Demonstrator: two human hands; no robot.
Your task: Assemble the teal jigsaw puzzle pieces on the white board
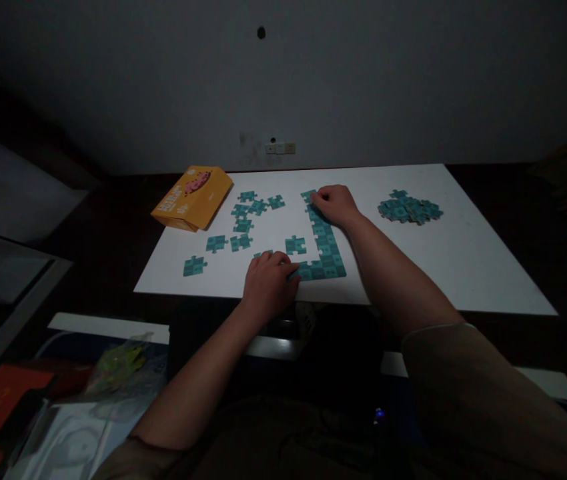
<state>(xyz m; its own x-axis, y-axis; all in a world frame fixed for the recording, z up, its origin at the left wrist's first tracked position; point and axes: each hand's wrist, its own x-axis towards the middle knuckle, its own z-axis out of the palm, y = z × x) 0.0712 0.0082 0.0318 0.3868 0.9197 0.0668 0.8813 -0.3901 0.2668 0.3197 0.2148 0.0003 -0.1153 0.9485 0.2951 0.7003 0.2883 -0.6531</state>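
My left hand (269, 283) lies low and close to me, palm down, with the fingers (286, 265) curled and pressing flat. My right hand (336, 203) reaches farther out, palm down, fingers (319, 198) bent at the tips. Both of my forearms are bare and stretched forward.

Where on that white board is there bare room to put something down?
The white board is bare between the joined strip and the heap of pieces, and along its near right edge. It is crowded left of the strip, where loose pieces lie scattered beside the yellow box and both hands work.
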